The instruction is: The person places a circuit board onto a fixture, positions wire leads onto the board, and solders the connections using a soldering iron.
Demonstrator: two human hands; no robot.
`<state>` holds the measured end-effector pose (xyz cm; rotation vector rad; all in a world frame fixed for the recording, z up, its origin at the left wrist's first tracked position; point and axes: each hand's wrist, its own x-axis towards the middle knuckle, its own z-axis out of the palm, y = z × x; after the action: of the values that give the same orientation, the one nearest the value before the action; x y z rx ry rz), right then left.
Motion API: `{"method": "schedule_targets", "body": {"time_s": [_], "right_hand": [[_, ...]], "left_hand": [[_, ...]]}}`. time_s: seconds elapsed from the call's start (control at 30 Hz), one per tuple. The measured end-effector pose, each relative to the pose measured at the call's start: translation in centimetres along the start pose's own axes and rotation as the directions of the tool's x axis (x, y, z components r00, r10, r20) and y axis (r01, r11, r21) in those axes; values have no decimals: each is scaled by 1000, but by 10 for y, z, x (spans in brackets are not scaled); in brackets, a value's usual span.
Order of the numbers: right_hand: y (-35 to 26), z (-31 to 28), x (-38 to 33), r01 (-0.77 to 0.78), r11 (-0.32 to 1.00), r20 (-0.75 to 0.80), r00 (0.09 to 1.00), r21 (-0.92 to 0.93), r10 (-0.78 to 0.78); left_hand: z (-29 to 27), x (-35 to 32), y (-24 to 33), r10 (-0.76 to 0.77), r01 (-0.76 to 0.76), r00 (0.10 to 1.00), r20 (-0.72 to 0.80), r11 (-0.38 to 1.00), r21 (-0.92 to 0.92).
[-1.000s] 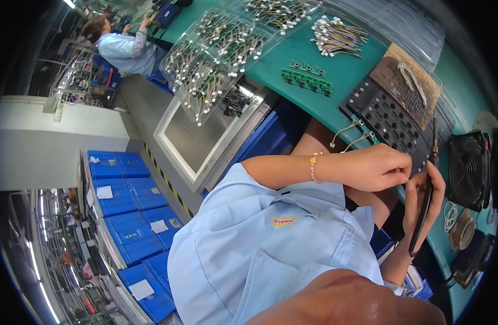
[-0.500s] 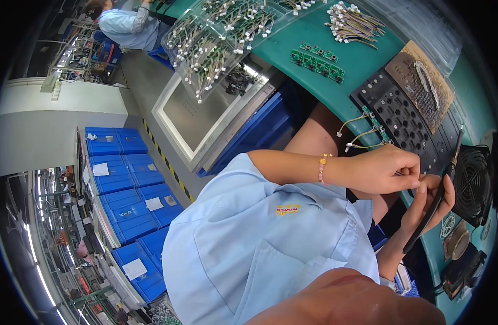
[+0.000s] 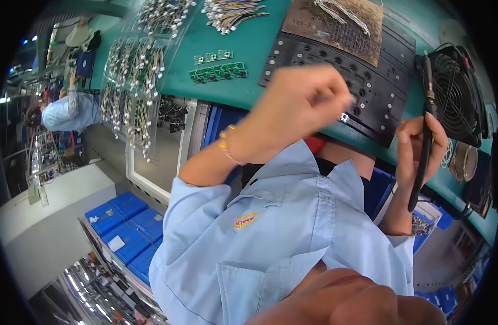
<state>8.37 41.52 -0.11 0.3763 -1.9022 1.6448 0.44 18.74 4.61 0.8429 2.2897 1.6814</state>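
Observation:
My left hand (image 3: 303,108), smeared by motion, hovers in front of the near edge of a black fixture plate (image 3: 390,103) with rows of round holes. Its fingers are curled together; whatever they pinch, if anything, is too blurred to make out. The end of a small circuit board (image 3: 343,117) peeks out just below these fingertips, the remainder covered by the hand. Farther right, my right hand (image 3: 420,143) is wrapped round the black handle of a soldering iron (image 3: 426,130), whose tip points up and away from me.
Green circuit boards (image 3: 218,72) lie on the green table left of the fixture. Behind them is a bundle of wires with white connectors (image 3: 227,15). A clear tray (image 3: 165,81) of wired boards stands left. A brown pad (image 3: 335,33) rests on the fixture; a black fan (image 3: 452,95) stands right.
My left hand has drawn apart from my right hand and moved left toward the fixture's near edge. The right hand still grips the soldering iron. The whole view has turned.

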Motion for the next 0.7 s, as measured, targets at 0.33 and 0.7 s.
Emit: {"method": "schedule_targets", "body": {"time_s": [0.33, 0.7], "right_hand": [[28, -24, -17, 65, 969, 37, 998, -238, -58], [29, -26, -14, 33, 981, 54, 998, -191, -23]], "left_hand": [[-65, 100, -31, -336, 290, 926, 172, 925, 244], [-65, 133, -26, -352, 125, 872, 339, 832, 540]]}}
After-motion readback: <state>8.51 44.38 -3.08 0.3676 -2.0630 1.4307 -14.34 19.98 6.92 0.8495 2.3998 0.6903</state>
